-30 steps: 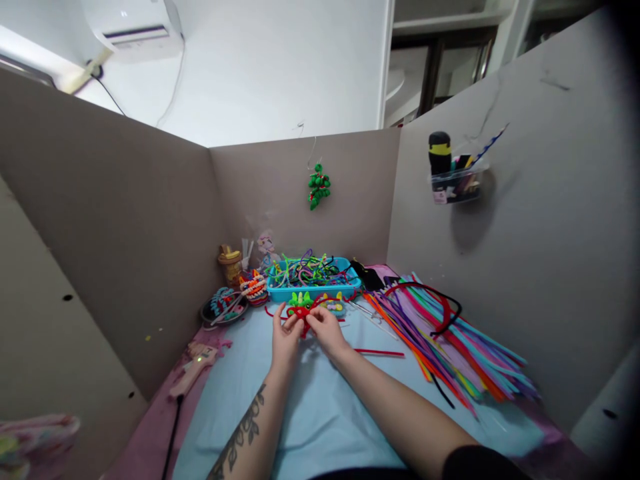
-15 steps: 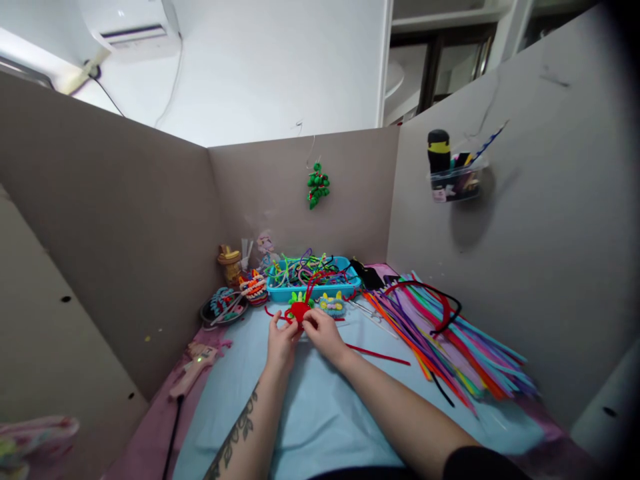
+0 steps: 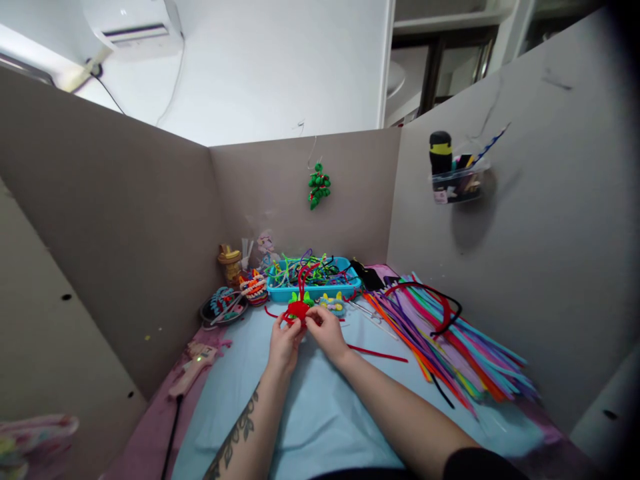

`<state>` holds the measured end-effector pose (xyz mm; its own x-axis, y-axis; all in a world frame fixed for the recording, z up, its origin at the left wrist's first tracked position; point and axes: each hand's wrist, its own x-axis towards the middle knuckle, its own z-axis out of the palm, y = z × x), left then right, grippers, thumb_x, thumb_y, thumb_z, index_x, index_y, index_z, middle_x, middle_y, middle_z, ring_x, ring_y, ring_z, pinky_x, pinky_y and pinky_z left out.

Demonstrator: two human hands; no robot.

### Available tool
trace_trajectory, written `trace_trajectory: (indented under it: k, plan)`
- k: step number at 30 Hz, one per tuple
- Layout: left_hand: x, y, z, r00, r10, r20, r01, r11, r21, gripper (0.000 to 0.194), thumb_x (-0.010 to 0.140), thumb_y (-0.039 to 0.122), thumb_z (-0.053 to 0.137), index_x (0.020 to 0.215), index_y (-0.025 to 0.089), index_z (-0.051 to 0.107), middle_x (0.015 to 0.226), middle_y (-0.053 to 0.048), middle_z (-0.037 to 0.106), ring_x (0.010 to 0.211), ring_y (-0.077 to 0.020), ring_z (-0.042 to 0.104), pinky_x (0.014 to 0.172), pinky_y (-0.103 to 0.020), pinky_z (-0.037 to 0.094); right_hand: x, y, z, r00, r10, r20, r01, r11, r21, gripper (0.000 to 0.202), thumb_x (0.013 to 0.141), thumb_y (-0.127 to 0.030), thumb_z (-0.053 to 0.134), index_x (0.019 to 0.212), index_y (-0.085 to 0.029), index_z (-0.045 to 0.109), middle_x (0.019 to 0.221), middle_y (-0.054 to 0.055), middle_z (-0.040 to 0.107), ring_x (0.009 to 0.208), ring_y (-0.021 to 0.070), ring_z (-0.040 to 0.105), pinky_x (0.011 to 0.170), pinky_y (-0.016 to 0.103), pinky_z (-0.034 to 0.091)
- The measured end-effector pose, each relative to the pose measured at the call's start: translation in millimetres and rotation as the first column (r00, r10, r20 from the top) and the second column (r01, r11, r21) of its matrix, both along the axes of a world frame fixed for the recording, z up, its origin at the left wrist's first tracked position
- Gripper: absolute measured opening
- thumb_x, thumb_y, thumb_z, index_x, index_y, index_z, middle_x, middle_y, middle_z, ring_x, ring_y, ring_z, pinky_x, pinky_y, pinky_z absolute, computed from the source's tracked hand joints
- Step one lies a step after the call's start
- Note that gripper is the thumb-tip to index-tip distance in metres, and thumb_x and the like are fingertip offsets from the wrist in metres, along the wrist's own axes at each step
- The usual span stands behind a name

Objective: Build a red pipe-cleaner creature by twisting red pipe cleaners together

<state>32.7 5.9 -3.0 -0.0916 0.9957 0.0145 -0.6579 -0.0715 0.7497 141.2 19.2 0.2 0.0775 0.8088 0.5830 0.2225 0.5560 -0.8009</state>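
Between my two hands is a small red pipe-cleaner piece [image 3: 299, 311], rounded, with long red stems sticking up from its top. My left hand [image 3: 285, 341] pinches it from the left and below. At its right side, the fingers of my right hand [image 3: 323, 331] are closed on its edge. Just behind it sit a green pipe-cleaner piece [image 3: 307, 299] and a yellow and blue one [image 3: 332, 303]. A loose red pipe cleaner [image 3: 380, 353] lies on the cloth by my right wrist.
A blue tray [image 3: 290, 293] of tangled pipe cleaners stands at the back. Bundled coloured pipe cleaners [image 3: 450, 340] spread on the right, scissors [image 3: 370, 311] beside them. At left are a pink glue gun [image 3: 193, 372] and a dark bowl [image 3: 239, 313]. Grey panels [image 3: 305, 227] enclose the table.
The red piece has turned slightly in my fingers, and its long stems now point more upright. Both hands keep their hold in nearly the same place.
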Motion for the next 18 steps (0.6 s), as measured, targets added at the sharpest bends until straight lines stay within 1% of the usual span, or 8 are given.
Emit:
trace_trajectory:
  k: [3,6,9,12,15,18]
  plan:
    - [1.4,0.6,-0.9,1.0,0.02,0.019,-0.019,1.0,-0.019,0.051,0.059,0.009,0.073,0.101,0.02,0.045,0.08,-0.001,0.065,0.074,-0.0127,0.064,0.075,-0.029,0.051,-0.4,1.2,-1.0,0.999,-0.008,-0.05,0.006,0.999,-0.04,0.011,0.069,-0.019,0.051,0.073,-0.018,0.061,0.071,0.002,0.06,0.066,0.0152,0.055,0.061,0.026,0.043]
    - [2.2,1.6,-1.8,0.999,0.013,0.04,-0.013,1.0,0.014,0.051,0.059,0.007,0.072,0.1,0.02,0.046,0.079,0.0,0.065,0.073,-0.0114,0.064,0.076,-0.027,0.051,-2.6,1.8,-2.1,0.989,0.011,-0.145,-0.028,0.993,-0.113,0.009,0.069,-0.021,0.054,0.075,-0.017,0.059,0.068,0.001,0.061,0.061,0.0143,0.055,0.058,0.025,0.044]
    - [2.4,2.4,-2.0,0.999,-0.005,0.042,0.003,0.999,0.042,0.05,0.057,0.006,0.072,0.099,0.019,0.048,0.079,0.0,0.065,0.074,-0.0114,0.064,0.076,-0.026,0.05,-4.6,1.5,-2.5,0.983,0.02,-0.182,-0.045,0.99,-0.136,0.011,0.068,-0.022,0.055,0.076,-0.017,0.06,0.069,0.002,0.062,0.061,0.0144,0.056,0.059,0.025,0.044]
    - [2.9,2.1,-1.5,0.999,-0.007,0.052,0.005,0.999,0.044,0.051,0.056,0.006,0.072,0.099,0.018,0.048,0.083,-0.002,0.065,0.076,-0.0126,0.064,0.077,-0.027,0.05,-4.6,0.8,-2.3,0.99,-0.001,-0.142,-0.014,0.995,-0.099,0.012,0.069,-0.021,0.055,0.076,-0.017,0.063,0.072,0.003,0.064,0.064,0.015,0.057,0.061,0.026,0.045]
    - [3.8,0.5,-0.7,0.999,0.009,0.036,-0.011,0.999,0.047,0.053,0.056,0.007,0.073,0.101,0.019,0.047,0.083,-0.002,0.066,0.076,-0.0127,0.064,0.077,-0.027,0.049,-2.7,-0.8,-0.9,0.997,-0.037,-0.073,0.036,0.999,-0.025,0.013,0.07,-0.02,0.054,0.075,-0.018,0.065,0.073,0.003,0.063,0.067,0.0152,0.056,0.063,0.027,0.045]
    - [4.5,-0.9,-0.3,0.999,0.031,0.014,-0.032,0.998,0.054,0.056,0.057,0.008,0.073,0.104,0.021,0.046,0.083,-0.001,0.066,0.076,-0.0126,0.064,0.076,-0.027,0.049,-0.6,-3.2,1.3,0.999,-0.048,0.004,0.048,0.997,0.063,0.015,0.072,-0.018,0.052,0.076,-0.019,0.066,0.073,0.003,0.062,0.069,0.0156,0.056,0.065,0.027,0.044]
